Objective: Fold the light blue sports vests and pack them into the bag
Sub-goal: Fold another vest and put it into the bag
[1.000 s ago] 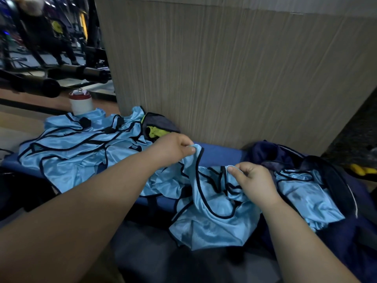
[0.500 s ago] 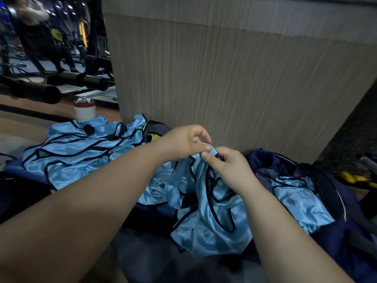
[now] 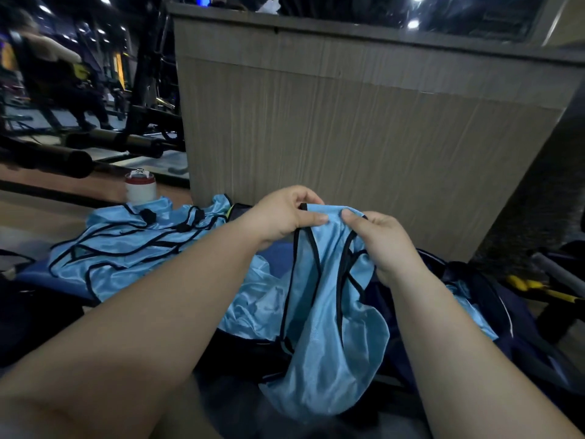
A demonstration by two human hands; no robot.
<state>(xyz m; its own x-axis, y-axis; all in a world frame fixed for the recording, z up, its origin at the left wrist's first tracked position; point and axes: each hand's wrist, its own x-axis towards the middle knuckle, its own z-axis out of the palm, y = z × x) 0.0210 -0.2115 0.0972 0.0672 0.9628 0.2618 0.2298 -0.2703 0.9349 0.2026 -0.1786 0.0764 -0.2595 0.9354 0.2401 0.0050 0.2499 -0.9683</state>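
A light blue vest with black trim (image 3: 329, 337) hangs from both my hands in the middle of the view. My left hand (image 3: 285, 217) pinches its top edge, and my right hand (image 3: 380, 242) grips the same edge close beside it. Its lower part sags down in front of me. A pile of more light blue vests (image 3: 126, 251) lies spread on a blue bench (image 3: 34, 274) at the left. The dark navy bag (image 3: 512, 315) lies open at the right with light blue cloth (image 3: 465, 299) inside.
A tall wood-grain panel (image 3: 364, 147) stands right behind the bench. A white and red bottle (image 3: 140, 189) stands on the floor at the left, near black gym bars (image 3: 47, 160). A yellow and black object (image 3: 538, 289) lies at the far right.
Both hands rose with the vest and came together at its top edge. The vest now hangs lengthwise instead of lying crumpled on the bench.
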